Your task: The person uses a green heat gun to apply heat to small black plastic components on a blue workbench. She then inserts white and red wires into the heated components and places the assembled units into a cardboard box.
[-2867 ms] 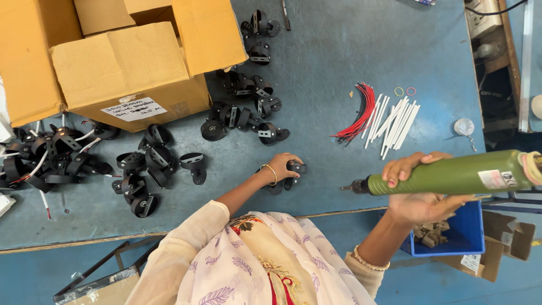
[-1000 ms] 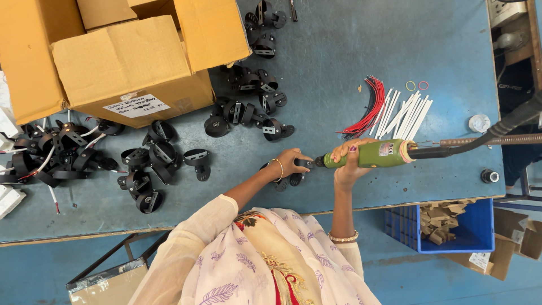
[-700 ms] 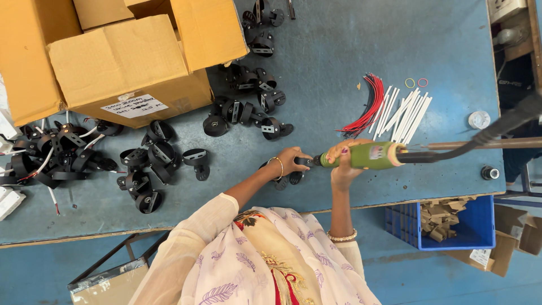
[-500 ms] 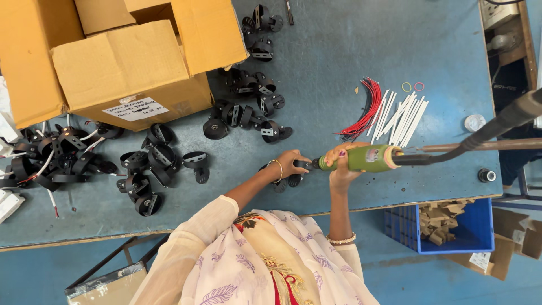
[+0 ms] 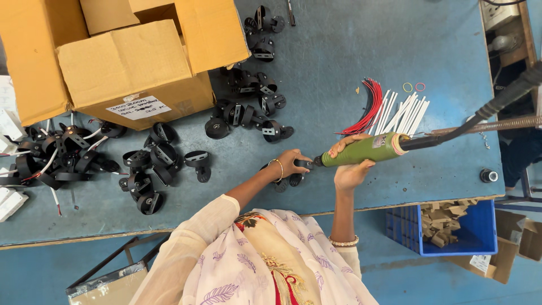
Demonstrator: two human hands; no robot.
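— At the near edge of the blue bench (image 5: pixel 350 51), which hand is on the work?

— Both. The left hand (image 5: pixel 289 162) pins a small black fitting (image 5: pixel 293 176) flat on the bench, fingers curled over its top, so the grip is closed on the part. The right hand (image 5: pixel 351 169) is wrapped fully round the green powered driver (image 5: pixel 364 149), holding it from below with the thumb over the barrel.

— How does the tool lie?

— Its long axis runs nearly level across the view, rising slightly toward the person's right, where a black hose (image 5: pixel 497 101) leaves the back end. The dark tip (image 5: pixel 315 162) points left, straight at the fitting, and sits just beside the left fingertips (touching or a hair apart, I cannot tell).

— So where is the fitting from the tool grip?

— To the left of the right hand, past the tip and slightly lower. The left hand is the nearer one: it is already on it.

— And round about?

— Farther back, well apart, lie more black fittings (image 5: pixel 248 113) in loose groups, a cardboard box (image 5: pixel 130 62), a fan of red wires (image 5: pixel 370 104) and white sleeves (image 5: pixel 403 113). A blue bin (image 5: pixel 446 234) hangs below the bench edge.
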